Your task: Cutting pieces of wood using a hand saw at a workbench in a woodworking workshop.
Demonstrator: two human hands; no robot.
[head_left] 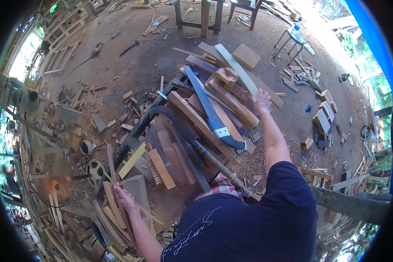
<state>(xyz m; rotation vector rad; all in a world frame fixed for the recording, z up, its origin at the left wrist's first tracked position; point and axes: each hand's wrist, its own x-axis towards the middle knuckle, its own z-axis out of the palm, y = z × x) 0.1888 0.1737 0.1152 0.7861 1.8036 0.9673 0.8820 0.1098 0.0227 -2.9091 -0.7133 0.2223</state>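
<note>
My right hand (261, 101) is closed at the near end of a long pale flat strip (236, 70), which slants away over a pile of wood. To the lower left, my left hand (125, 201) is by a stack of narrow boards, its fingers closed around a thin wooden strip (149, 215), partly hidden. Between the hands, a handsaw (205, 102) with a blue blade and dark handle lies on wooden pieces. Beside it rests a long dark bar with a curved end (166, 112). A wooden block with bristles (161, 169) lies nearer to me.
Rectangular wood blocks (246, 56) lie at the pile's far end. A small stool with a bottle (296, 36) stands far right; a wooden chair (245, 8) is at the back. Offcuts (324, 114) and shavings litter the dirt floor. A dark beam (349, 203) crosses at my right.
</note>
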